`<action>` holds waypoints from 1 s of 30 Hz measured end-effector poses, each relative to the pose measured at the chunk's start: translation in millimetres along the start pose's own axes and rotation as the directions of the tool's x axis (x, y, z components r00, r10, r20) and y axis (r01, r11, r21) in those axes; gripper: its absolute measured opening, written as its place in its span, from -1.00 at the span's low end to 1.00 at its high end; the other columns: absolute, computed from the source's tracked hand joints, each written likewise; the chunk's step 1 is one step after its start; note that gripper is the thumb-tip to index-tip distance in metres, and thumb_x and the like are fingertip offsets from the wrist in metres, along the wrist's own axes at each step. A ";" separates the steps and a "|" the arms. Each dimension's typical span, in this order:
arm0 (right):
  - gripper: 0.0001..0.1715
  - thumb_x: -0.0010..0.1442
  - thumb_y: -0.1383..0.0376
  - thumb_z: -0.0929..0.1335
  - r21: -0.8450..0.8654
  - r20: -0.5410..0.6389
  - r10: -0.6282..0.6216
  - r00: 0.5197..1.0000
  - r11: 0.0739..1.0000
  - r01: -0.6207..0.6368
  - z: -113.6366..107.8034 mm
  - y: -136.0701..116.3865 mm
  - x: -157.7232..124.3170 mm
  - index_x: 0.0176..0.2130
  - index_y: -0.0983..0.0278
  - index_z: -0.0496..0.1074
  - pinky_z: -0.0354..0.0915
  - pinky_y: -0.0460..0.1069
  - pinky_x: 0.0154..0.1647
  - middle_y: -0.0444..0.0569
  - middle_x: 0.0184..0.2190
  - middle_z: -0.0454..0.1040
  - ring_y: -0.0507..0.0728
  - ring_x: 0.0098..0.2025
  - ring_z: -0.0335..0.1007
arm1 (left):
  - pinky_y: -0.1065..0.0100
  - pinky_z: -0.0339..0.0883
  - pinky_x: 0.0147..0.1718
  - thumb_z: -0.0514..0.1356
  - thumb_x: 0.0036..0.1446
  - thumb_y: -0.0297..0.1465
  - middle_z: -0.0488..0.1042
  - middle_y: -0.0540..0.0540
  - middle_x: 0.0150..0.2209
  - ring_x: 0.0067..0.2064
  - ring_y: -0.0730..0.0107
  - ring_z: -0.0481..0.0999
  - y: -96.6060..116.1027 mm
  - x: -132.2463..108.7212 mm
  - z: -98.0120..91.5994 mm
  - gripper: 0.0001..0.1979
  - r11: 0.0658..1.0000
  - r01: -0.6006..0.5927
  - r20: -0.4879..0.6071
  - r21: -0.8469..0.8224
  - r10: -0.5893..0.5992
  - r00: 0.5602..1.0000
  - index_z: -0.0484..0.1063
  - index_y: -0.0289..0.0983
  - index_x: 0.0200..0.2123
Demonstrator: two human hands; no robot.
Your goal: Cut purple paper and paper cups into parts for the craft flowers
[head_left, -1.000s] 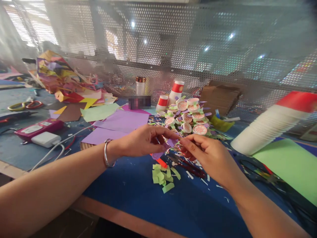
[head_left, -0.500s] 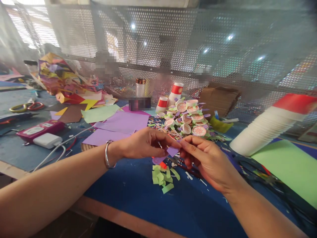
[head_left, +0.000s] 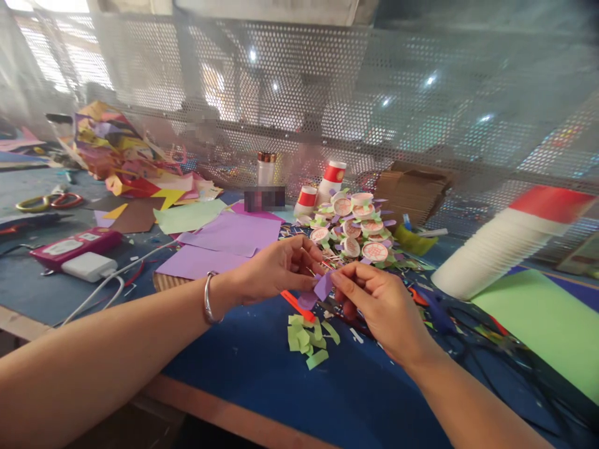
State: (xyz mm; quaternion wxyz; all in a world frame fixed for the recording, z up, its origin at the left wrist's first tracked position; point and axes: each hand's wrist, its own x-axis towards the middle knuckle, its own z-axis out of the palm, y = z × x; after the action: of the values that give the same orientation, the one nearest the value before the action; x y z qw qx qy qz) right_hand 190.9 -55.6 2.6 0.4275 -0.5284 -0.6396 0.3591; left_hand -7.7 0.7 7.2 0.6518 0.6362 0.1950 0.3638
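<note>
A small folded piece of purple paper [head_left: 322, 288] is between my two hands above the blue table. My right hand [head_left: 379, 305] pinches its right edge between thumb and fingertips. My left hand [head_left: 276, 268], with a silver bangle at the wrist, has its curled thumb and fingers at the left side of the same piece; its exact grip is partly hidden. Just below are another purple paper piece [head_left: 306, 302], an orange-red stick-like thing [head_left: 299, 305] and a small heap of light green paper strips [head_left: 306, 340].
Behind my hands are piled round paper pieces [head_left: 350, 227] with printed faces. Stacked paper cups [head_left: 505, 243] lean at right over a green sheet [head_left: 543, 330]. Purple sheets [head_left: 229, 234], a magenta box [head_left: 75, 249] and scissors [head_left: 49, 201] are at left. A perforated screen [head_left: 299, 81] stands behind.
My left index finger has lifted from the purple paper, and my right hand has shifted slightly left and down. More of the orange-red stick shows under my left hand.
</note>
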 end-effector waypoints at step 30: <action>-0.69 0.08 0.10 0.52 0.241 0.100 0.124 0.987 0.960 -0.145 2.7 -5.2 0.1 -0.37 0.26 0.47 0.09 -0.22 -0.69 -0.21 -0.60 0.44 -0.09 -0.64 0.27 | 0.43 0.35 -0.38 0.30 0.07 -0.48 0.41 -0.04 -0.20 -0.37 0.58 0.43 0.6 -5.0 9.7 -0.70 0.944 -0.161 -0.050 0.288 0.182 0.982 0.26 -0.30 -0.17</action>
State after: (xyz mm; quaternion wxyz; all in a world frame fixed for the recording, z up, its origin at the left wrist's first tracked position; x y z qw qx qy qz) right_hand 186.4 -56.5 6.2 0.4376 -0.4978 -0.5695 0.4861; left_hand -4.2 -9.6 7.9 0.5124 0.7229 0.2133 0.4115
